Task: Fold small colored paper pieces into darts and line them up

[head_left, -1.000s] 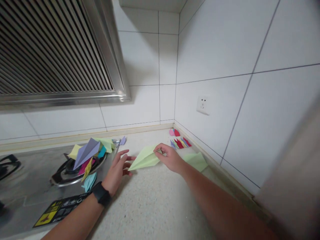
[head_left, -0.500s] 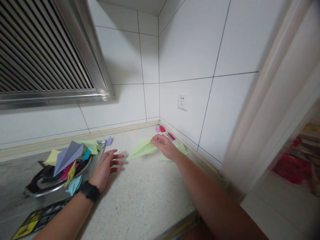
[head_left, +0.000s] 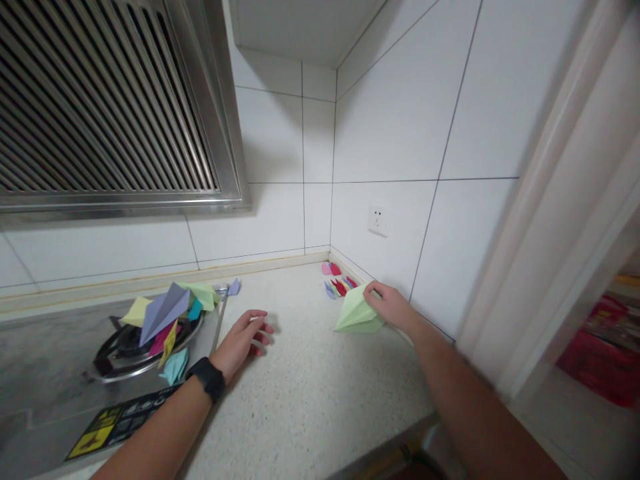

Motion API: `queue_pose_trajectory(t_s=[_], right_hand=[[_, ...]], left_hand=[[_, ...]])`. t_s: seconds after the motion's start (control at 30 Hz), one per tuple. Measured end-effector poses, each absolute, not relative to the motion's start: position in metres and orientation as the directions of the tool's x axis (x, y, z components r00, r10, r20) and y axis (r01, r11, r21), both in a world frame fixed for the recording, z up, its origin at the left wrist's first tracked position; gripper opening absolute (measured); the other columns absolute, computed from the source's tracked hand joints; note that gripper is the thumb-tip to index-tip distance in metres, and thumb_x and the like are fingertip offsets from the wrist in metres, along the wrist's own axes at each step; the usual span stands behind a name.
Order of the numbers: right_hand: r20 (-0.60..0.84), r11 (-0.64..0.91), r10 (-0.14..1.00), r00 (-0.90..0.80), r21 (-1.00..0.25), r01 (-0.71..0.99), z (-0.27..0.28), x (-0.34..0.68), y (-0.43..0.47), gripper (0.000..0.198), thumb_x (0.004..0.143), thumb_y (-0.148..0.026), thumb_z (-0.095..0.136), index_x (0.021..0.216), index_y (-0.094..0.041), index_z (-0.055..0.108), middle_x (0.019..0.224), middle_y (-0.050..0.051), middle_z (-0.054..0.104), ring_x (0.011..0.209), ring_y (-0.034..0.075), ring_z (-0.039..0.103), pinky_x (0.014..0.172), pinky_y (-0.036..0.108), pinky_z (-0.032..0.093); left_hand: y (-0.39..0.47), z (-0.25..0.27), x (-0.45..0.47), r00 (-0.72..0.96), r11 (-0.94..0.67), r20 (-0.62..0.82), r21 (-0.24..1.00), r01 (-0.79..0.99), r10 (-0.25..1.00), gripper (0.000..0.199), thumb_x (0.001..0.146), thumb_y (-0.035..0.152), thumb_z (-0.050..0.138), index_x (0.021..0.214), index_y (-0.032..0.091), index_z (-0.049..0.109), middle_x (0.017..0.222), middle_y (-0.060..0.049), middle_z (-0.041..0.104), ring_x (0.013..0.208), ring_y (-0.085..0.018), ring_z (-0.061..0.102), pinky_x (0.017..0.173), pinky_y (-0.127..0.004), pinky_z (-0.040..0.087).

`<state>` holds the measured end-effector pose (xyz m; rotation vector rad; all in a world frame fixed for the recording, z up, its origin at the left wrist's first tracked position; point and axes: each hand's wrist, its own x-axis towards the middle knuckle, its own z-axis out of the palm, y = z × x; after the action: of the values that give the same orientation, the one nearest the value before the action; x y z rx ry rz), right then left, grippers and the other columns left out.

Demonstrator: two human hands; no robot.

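My right hand (head_left: pixel 391 303) pinches a pale green folded paper plane (head_left: pixel 356 313) at the right side of the speckled counter (head_left: pixel 300 393). The second pale green paper sheet seen earlier in that spot cannot be told apart from it now. My left hand (head_left: pixel 247 340), with a black watch on the wrist, hovers over the counter's left part, fingers apart and holding nothing. Beyond the green plane, small folded papers (head_left: pixel 342 287) in red, blue and yellow lie along the right wall. Pink and red ones (head_left: pixel 331 268) sit in the corner.
On the gas stove (head_left: pixel 115 377) at left, several folded papers are heaped, with a purple paper plane (head_left: pixel 167 310) on top. One small lilac folded paper (head_left: pixel 234 287) rests beside the stove. A range hood (head_left: pixel 230 167) overhangs the left; a wall socket (head_left: pixel 379 221) is on the right wall.
My right hand has carried the green paper plane rightward, to where the other green paper lay. My left hand stays open beside the stove. The view has shifted slightly.
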<state>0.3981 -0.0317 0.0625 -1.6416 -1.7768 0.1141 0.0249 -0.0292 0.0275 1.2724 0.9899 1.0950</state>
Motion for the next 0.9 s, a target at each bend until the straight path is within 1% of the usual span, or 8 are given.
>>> queue_pose_trajectory(t_s=[0.1,0.23,0.33,0.4,0.5,0.6,0.73,0.9], right_hand=[[0.415,0.118,0.909,0.039,-0.346,0.931,0.060,0.393,-0.032,0.023,0.087,-0.035,0.047,0.091,-0.022,0.065,0.079,0.004,0.067,0.071,0.019,0.058,0.064,0.027,0.038],[0.475,0.075,0.880,-0.007,-0.125,0.989,0.060,0.386,-0.034,0.027,0.084,-0.033,0.053,0.104,-0.018,0.063,0.093,0.011,0.063,0.086,0.024,0.056,0.077,0.031,0.037],[0.528,0.015,0.850,-0.001,-0.021,1.000,0.065,0.380,-0.038,0.032,0.083,-0.029,0.054,0.110,-0.014,0.062,0.099,0.016,0.059,0.091,0.027,0.053,0.082,0.035,0.036],[0.542,0.054,0.838,-0.058,0.023,0.998,0.070,0.375,-0.041,0.032,0.082,-0.026,0.054,0.111,-0.015,0.062,0.105,0.017,0.057,0.097,0.029,0.051,0.086,0.038,0.034],[0.438,0.313,0.844,-0.309,0.064,0.948,0.074,0.368,-0.041,0.029,0.083,-0.025,0.056,0.111,-0.023,0.062,0.114,0.012,0.059,0.106,0.028,0.049,0.090,0.039,0.032],[0.244,0.510,0.826,-0.508,0.060,0.858,0.069,0.363,-0.036,0.023,0.083,-0.023,0.057,0.104,-0.027,0.065,0.108,0.006,0.065,0.104,0.024,0.054,0.089,0.037,0.033],[0.069,0.442,0.890,-0.450,0.104,0.891,0.055,0.365,-0.025,0.024,0.078,-0.014,0.057,0.098,-0.024,0.067,0.100,0.006,0.069,0.098,0.024,0.060,0.084,0.035,0.035],[0.034,0.411,0.906,-0.422,0.164,0.897,0.047,0.369,-0.010,0.026,0.076,-0.009,0.051,0.091,-0.022,0.067,0.095,0.007,0.070,0.094,0.023,0.062,0.078,0.031,0.036]], left_hand=[[-0.029,0.024,0.026,0.270,-0.012,0.025,0.999,-0.052,0.962,0.041,0.077,0.047,0.063,0.105,0.019,0.053,0.079,-0.005,0.066,0.061,-0.014,0.061,0.045,-0.020,0.041],[-0.026,0.019,0.025,0.341,-0.015,0.023,1.000,-0.025,0.940,0.041,0.078,0.047,0.062,0.105,0.017,0.055,0.080,-0.006,0.067,0.060,-0.014,0.060,0.047,-0.020,0.039],[-0.024,0.015,0.024,0.380,-0.019,0.015,1.000,0.007,0.925,0.039,0.081,0.048,0.059,0.104,0.016,0.058,0.080,-0.007,0.067,0.061,-0.013,0.059,0.049,-0.021,0.039],[-0.024,0.014,0.023,0.393,-0.029,0.019,0.999,0.020,0.919,0.038,0.082,0.048,0.058,0.103,0.016,0.059,0.080,-0.006,0.067,0.061,-0.012,0.059,0.049,-0.021,0.038],[-0.025,0.014,0.023,0.403,-0.043,0.022,0.998,0.043,0.915,0.038,0.081,0.049,0.058,0.101,0.016,0.060,0.081,-0.006,0.067,0.061,-0.012,0.058,0.049,-0.021,0.038],[-0.024,0.014,0.023,0.407,-0.058,0.025,0.996,0.068,0.913,0.040,0.081,0.049,0.058,0.100,0.015,0.062,0.081,-0.007,0.067,0.061,-0.012,0.058,0.049,-0.020,0.038],[-0.022,0.011,0.023,0.428,-0.078,0.025,0.991,0.107,0.903,0.039,0.082,0.048,0.057,0.100,0.014,0.062,0.080,-0.005,0.066,0.060,-0.010,0.056,0.049,-0.020,0.036],[-0.018,0.007,0.024,0.432,-0.106,0.029,0.982,0.155,0.901,0.036,0.084,0.045,0.053,0.099,0.013,0.061,0.082,-0.006,0.067,0.060,-0.010,0.056,0.049,-0.020,0.036]])
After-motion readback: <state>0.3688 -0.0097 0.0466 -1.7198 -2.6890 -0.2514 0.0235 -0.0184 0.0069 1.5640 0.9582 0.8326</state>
